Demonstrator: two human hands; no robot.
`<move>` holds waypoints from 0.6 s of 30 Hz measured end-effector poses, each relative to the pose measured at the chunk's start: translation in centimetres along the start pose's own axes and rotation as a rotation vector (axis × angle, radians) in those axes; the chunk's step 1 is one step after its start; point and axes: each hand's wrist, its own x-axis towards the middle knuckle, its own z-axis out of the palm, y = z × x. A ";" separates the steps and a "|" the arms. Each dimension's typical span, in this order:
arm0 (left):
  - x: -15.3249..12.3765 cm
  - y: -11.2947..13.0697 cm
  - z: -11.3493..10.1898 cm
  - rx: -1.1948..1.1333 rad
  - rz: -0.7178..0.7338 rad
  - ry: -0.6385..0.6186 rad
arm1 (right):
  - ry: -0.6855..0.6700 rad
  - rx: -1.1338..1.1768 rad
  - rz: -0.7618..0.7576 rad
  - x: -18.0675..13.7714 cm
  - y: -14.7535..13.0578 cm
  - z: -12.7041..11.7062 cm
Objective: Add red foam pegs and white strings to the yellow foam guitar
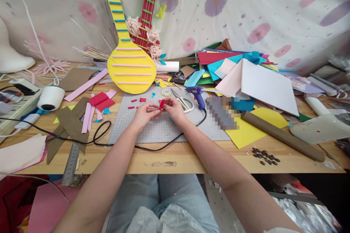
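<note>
Above the grey cutting mat [120, 127], my left hand [146, 114] and my right hand [174, 109] meet, their fingertips closed on a small piece of red paper [162, 103]. Its exact shape is partly covered by my fingers. Small red paper bits [142, 99] lie on the mat left of my hands. Just behind my right hand are scissors [188, 105] with pale handles, a roll of tape [166, 93] and a blue glue gun [197, 96]. A yellow paper instrument shape [132, 69] with blue and pink strips stands behind the mat.
A black cord [164, 149] crosses the mat's front. Folded red crepe paper [101, 101] and brown strips [64, 125] lie left. At right are a brown roll [281, 136], yellow sheet [251, 127] and small dark beads [265, 156]. A red paper instrument [149, 11] leans behind.
</note>
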 end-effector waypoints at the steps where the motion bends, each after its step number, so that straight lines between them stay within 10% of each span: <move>1: 0.0 0.0 0.0 0.001 -0.006 0.011 | 0.007 -0.031 -0.017 0.0 -0.2 -0.1; 8: 0.0 0.2 -0.4 -0.021 0.056 0.099 | 0.232 -0.397 -0.083 0.6 -2.9 -4.4; 13: 0.1 0.3 -0.6 -0.036 0.054 0.150 | 0.160 -1.268 0.008 -0.2 -4.1 -6.7; 18: 0.2 0.4 -0.9 -0.051 0.057 0.202 | 0.119 -1.512 0.145 -0.3 -3.6 -5.8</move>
